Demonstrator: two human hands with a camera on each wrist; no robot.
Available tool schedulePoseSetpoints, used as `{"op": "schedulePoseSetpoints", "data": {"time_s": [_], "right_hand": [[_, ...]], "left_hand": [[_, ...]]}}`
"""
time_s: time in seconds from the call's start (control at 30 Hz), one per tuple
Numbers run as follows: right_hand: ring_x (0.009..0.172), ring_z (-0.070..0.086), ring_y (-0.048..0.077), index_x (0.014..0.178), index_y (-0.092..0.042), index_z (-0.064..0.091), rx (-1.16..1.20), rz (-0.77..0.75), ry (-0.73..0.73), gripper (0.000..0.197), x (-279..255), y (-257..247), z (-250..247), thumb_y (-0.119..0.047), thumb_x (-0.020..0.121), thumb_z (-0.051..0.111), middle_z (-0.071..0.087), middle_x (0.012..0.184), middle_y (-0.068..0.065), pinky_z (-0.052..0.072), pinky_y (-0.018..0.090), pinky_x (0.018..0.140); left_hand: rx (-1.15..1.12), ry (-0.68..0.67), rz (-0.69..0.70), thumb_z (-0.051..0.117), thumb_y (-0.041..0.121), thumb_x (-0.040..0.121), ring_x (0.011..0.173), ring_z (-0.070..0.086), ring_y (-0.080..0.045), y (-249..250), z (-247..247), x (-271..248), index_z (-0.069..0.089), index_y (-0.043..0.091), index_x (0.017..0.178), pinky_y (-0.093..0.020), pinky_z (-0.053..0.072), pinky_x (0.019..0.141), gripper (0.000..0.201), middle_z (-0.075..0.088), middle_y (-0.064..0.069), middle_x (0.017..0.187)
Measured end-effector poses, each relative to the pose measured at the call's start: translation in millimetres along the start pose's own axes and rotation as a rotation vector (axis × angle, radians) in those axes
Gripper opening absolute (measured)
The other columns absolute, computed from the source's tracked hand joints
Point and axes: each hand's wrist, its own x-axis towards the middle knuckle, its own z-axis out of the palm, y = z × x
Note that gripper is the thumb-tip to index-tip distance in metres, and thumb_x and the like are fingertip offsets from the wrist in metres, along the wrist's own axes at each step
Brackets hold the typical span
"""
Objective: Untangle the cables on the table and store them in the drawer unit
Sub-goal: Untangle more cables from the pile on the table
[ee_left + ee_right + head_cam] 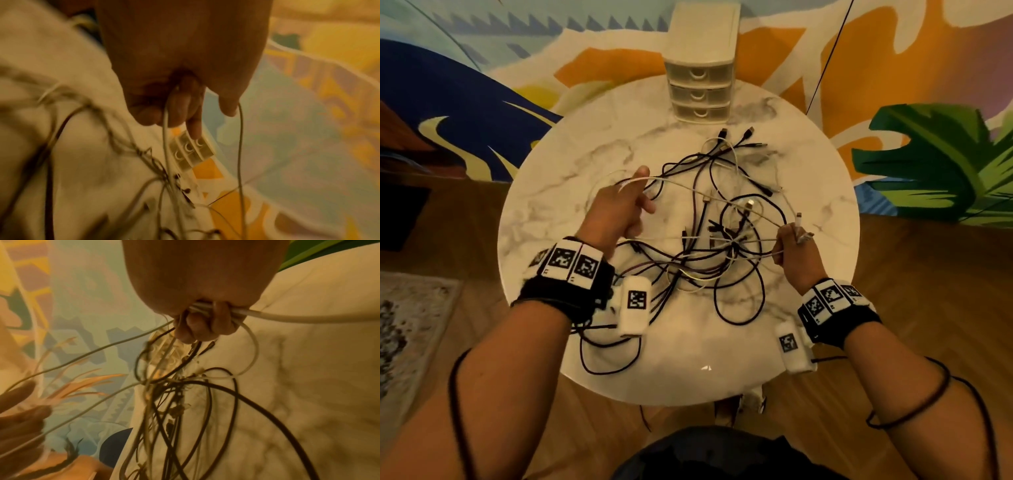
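A tangle of black and white cables (709, 236) lies on the round marble table (571, 192). My left hand (619, 209) is raised over the table's left half and holds a thin white cable (688, 186) between thumb and fingers; the same white cable (165, 126) runs down from its fingers in the left wrist view. My right hand (794, 253) grips a bunch of white cable ends (799, 228) at the tangle's right side, and in the right wrist view its fingers (203, 324) curl round the white cables (267, 315). The cream three-drawer unit (700, 78) stands at the far edge, drawers closed.
Loose connector ends (736, 137) fan out in front of the drawer unit. A black loop (609, 356) hangs near the table's front left edge. A wooden floor, a rug (410, 318) at left and a painted wall surround the table.
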Motion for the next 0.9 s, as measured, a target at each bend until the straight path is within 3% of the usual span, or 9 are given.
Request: {"op": "schedulePoseSetpoints", "data": {"time_s": [0.13, 0.23, 0.4, 0.47, 0.53, 0.67, 0.77, 0.83, 0.9], "right_hand": [[0.051, 0.046, 0.022, 0.072, -0.019, 0.046, 0.029, 0.017, -0.006, 0.034, -3.8, 9.0, -2.0, -0.027, 0.102, 0.032, 0.051, 0.058, 0.007, 0.037, 0.033, 0.055], [0.053, 0.048, 0.021, 0.073, -0.020, 0.046, 0.039, 0.013, 0.018, 0.033, -4.8, 6.6, 4.2, -0.027, 0.102, 0.032, 0.052, 0.059, 0.007, 0.039, 0.034, 0.058], [0.044, 0.049, 0.009, 0.074, -0.014, 0.047, 0.150, 0.084, 0.038, 0.033, -5.7, 1.7, -0.7, -0.024, 0.102, 0.032, 0.051, 0.057, 0.007, 0.038, 0.029, 0.052], [0.040, 0.049, 0.005, 0.073, -0.013, 0.047, 0.212, 0.084, 0.024, 0.036, -10.0, 1.0, 0.6, -0.027, 0.102, 0.033, 0.052, 0.056, 0.006, 0.039, 0.023, 0.048], [0.041, 0.049, 0.007, 0.070, -0.012, 0.046, 0.295, 0.100, 0.027, 0.037, -15.4, -1.7, 1.5, -0.026, 0.102, 0.034, 0.054, 0.050, 0.000, 0.039, 0.019, 0.045], [0.050, 0.048, 0.016, 0.065, -0.011, 0.047, 0.332, 0.088, -0.017, 0.042, -28.8, -4.8, -3.8, -0.026, 0.102, 0.033, 0.054, 0.054, 0.009, 0.037, 0.023, 0.051], [0.041, 0.043, 0.005, 0.062, -0.006, 0.046, 0.303, 0.012, -0.054, 0.047, -37.9, -1.8, -11.2, -0.023, 0.103, 0.031, 0.049, 0.055, 0.016, 0.034, 0.015, 0.045], [0.040, 0.041, 0.003, 0.061, -0.002, 0.048, 0.302, 0.001, -0.068, 0.049, -42.1, 1.2, -14.0, -0.023, 0.103, 0.031, 0.047, 0.054, 0.014, 0.033, 0.013, 0.045], [0.041, 0.042, 0.003, 0.059, 0.001, 0.051, 0.217, -0.016, -0.100, 0.057, -44.8, 6.5, -14.6, -0.030, 0.103, 0.031, 0.046, 0.052, 0.013, 0.035, 0.013, 0.049]], "left_hand": [[0.876, 0.422, 0.435, 0.055, 0.049, 0.087, 0.064, 0.058, -0.027, 26.1, -32.4, 6.4, 0.060, 0.018, 0.077, -0.033, 0.051, 0.065, 0.033, 0.062, -0.008, 0.067], [0.918, 0.544, 0.597, 0.052, 0.042, 0.089, 0.068, 0.057, -0.031, 40.1, -31.8, -4.9, 0.059, 0.018, 0.086, -0.037, 0.049, 0.065, 0.025, 0.061, -0.008, 0.069], [0.656, -0.380, 0.434, 0.063, 0.044, 0.083, 0.052, 0.043, -0.005, 20.0, 0.0, -44.6, 0.068, 0.024, 0.083, -0.026, 0.036, 0.054, 0.021, 0.051, 0.006, 0.060], [0.521, -0.712, 0.241, 0.045, 0.059, 0.089, 0.057, 0.056, -0.008, -3.2, 16.1, -59.2, 0.071, 0.023, 0.085, -0.029, 0.045, 0.056, 0.046, 0.061, 0.002, 0.063], [0.334, -0.819, 0.099, 0.025, 0.061, 0.093, 0.070, 0.066, -0.017, -29.8, 29.1, -62.8, 0.073, 0.011, 0.085, -0.034, 0.049, 0.055, 0.070, 0.071, -0.006, 0.075], [0.218, -0.648, 0.006, 0.012, 0.060, 0.092, 0.091, 0.067, -0.014, -44.4, 38.0, -41.3, 0.073, 0.003, 0.087, -0.028, 0.045, 0.052, 0.083, 0.074, -0.004, 0.095], [0.096, -0.515, 0.009, 0.008, 0.063, 0.093, 0.081, 0.069, -0.016, -30.9, 39.4, -10.8, 0.073, 0.006, 0.077, -0.021, 0.031, 0.042, 0.088, 0.074, -0.010, 0.090], [0.005, -0.340, -0.008, 0.018, 0.057, 0.097, 0.071, 0.067, -0.019, -20.6, 40.3, 15.0, 0.069, 0.009, 0.070, -0.019, 0.021, 0.042, 0.075, 0.073, -0.012, 0.083], [0.145, -0.244, 0.068, 0.036, 0.045, 0.098, 0.072, 0.064, -0.019, -15.4, 49.5, 36.9, 0.066, 0.013, 0.077, -0.021, 0.027, 0.045, 0.049, 0.069, -0.005, 0.085]]}}
